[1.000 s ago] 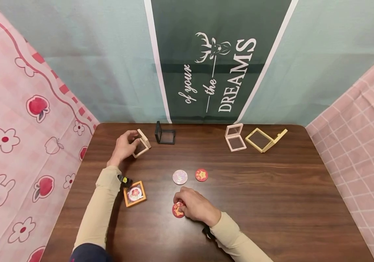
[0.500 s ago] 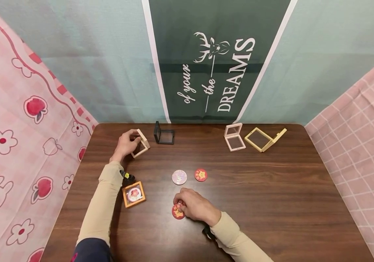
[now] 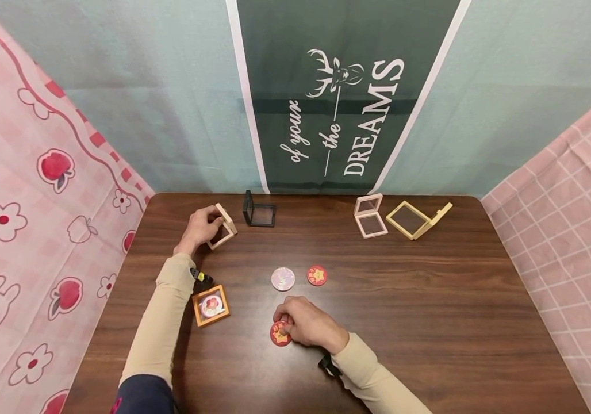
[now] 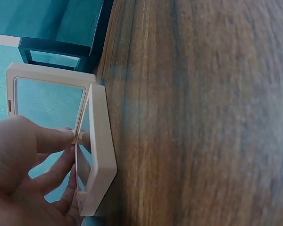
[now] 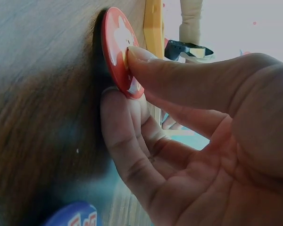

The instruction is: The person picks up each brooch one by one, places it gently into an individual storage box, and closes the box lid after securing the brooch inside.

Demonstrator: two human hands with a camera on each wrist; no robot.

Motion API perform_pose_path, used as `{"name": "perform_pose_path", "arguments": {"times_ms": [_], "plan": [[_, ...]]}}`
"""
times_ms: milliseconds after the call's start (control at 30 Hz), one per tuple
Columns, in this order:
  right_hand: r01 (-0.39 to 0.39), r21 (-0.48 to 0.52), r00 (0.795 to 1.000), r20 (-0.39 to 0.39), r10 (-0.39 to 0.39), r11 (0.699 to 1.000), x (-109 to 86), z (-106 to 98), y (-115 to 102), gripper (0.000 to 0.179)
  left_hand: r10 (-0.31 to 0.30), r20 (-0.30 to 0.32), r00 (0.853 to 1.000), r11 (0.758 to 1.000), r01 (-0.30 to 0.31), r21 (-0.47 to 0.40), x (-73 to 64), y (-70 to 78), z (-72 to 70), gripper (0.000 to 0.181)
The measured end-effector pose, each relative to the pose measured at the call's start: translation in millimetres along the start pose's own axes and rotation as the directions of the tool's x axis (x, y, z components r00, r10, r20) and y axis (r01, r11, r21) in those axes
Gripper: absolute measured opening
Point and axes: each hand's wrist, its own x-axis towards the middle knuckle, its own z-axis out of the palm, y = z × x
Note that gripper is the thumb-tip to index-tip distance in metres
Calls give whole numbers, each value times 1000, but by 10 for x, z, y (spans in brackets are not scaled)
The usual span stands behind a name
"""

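At the left back of the table my left hand (image 3: 201, 229) holds a beige hinged display frame (image 3: 227, 221), which stands open. Its thumb and fingers (image 4: 56, 140) pinch it between the two halves in the left wrist view. My right hand (image 3: 310, 325) pinches a red round badge (image 3: 280, 333) with a yellow star. In the right wrist view, the badge (image 5: 119, 52) is tilted up at its rim, thumb on its face and a finger under its edge. A pale pink badge (image 3: 283, 279) and another red star badge (image 3: 317, 275) lie beyond that hand.
An orange frame (image 3: 196, 310) with a flower badge inside lies beside my left forearm. Along the back edge stand an opened black frame (image 3: 248, 208), a pink frame (image 3: 370, 234) and a yellow frame (image 3: 422, 229). A blue rim (image 5: 78, 214) with pale lettering shows in the right wrist view.
My left wrist and forearm have shifted slightly to the right, with the hand still at the beige frame. My right hand and the red badge have hardly moved.
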Motion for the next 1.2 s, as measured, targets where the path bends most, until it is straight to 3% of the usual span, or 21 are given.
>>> {"name": "perform_pose_path", "arguments": {"times_ms": [233, 567, 767, 933, 1200], "plan": [[-4, 9, 1000, -4, 4, 1000, 15, 12, 15, 14, 8, 43, 999, 999, -10, 45, -52, -10, -87, 23], [1, 8, 1000, -14, -1, 1000, 27, -10, 16, 14, 77, 91, 993, 994, -84, 75, -143, -49, -190, 16], [10, 16, 1000, -23, -10, 1000, 36, -6, 17, 15, 111, 106, 988, 988, -121, 92, -193, -69, -191, 9], [0, 27, 1000, -17, 0, 1000, 39, -1, 13, 14, 127, 104, 986, 984, -139, 113, -241, -90, -175, 13], [-7, 74, 1000, -16, 9, 997, 29, -21, 24, 18, 128, 102, 986, 983, -140, 121, -331, -79, -156, 12]]}}
